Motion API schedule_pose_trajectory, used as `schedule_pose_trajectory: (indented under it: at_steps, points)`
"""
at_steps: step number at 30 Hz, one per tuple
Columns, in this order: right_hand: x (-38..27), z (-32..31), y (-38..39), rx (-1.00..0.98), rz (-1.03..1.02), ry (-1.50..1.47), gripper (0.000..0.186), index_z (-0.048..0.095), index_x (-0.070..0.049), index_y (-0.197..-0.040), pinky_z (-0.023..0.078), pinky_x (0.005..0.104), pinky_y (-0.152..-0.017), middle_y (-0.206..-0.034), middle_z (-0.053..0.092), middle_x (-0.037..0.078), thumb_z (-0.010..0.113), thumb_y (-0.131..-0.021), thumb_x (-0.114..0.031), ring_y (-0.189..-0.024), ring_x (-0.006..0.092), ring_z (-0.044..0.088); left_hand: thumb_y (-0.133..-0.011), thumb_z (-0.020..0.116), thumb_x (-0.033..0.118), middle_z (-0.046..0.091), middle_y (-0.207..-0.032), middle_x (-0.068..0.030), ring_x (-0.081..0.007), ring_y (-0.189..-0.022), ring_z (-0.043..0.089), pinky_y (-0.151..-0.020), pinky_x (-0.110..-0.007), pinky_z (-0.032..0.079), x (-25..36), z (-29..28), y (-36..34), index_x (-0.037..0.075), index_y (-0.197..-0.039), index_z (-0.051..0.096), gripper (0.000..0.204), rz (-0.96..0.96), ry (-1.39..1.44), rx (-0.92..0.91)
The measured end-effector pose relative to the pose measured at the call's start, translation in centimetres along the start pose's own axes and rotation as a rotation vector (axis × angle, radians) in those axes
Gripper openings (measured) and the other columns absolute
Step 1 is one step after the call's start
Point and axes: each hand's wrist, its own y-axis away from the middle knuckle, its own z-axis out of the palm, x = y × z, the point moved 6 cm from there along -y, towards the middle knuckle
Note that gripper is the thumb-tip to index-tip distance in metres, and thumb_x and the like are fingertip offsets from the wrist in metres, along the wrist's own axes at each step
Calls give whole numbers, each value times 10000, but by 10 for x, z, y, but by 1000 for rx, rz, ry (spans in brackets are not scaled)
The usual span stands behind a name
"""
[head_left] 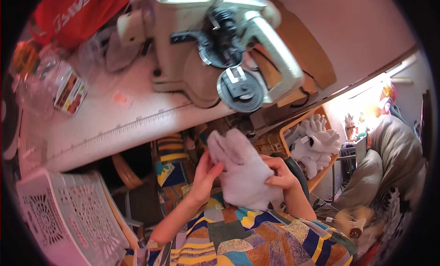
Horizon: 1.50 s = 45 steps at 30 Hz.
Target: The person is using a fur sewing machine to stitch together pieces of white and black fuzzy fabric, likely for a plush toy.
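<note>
A white plush fabric piece (247, 181), with two rounded lobes at its far end and dark stitching along a slit between them, hangs above my lap. My left hand (201, 178) pinches its left edge near the slit, thumb on top. On the other side, my right hand (280, 174) grips the right edge between thumb and fingers. Just beyond the fabric stands an off-white sewing machine (176, 64) with a round metal disc (240, 89) at its front; neither hand touches it.
An orange-rimmed basket (319, 186) of white plush pieces (316, 144) is at right. A pale lattice crate (75, 220) stands lower left. The table (110, 122) has ruler marks along its front edge. Behind lie a red bag (78, 16), clear plastic and a labelled pack (71, 93).
</note>
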Motion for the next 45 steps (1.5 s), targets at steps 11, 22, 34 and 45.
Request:
schedule_pose_trajectory:
  at_steps: [11,22,34,45]
  points:
    - [-24,42,-98,184,33,101,643,522,-34,-1237,446,310,-905,-1124,600,80,826,-699,-207,-1022,132,548,-732,803,85,508,-1119,-51,-132,-1038,510,-918,-295,432,68,1,18,42,-1249,417,647,384,-442,275]
    - [-27,51,-107,365,39,-107,218,639,-18,-938,453,212,-655,-815,628,-20,774,-792,-107,-744,35,541,-773,777,127,513,-1162,-74,-150,-1071,514,-953,-310,417,92,-4,26,22,-1278,415,630,444,-226,203]
    - [-23,55,-110,285,13,-252,258,632,-31,-966,461,223,-678,-856,626,-19,787,-768,-91,-774,50,558,-783,776,107,559,-1086,-56,-116,-992,550,-880,-275,458,103,-6,34,9,-1192,475,516,536,-349,300]
    - [-31,61,-113,292,30,-182,216,634,-34,-936,456,220,-678,-835,612,-27,775,-783,-95,-764,40,542,-785,781,138,560,-1086,-58,-118,-988,548,-882,-277,454,100,-7,32,11,-1190,478,522,516,-342,303]
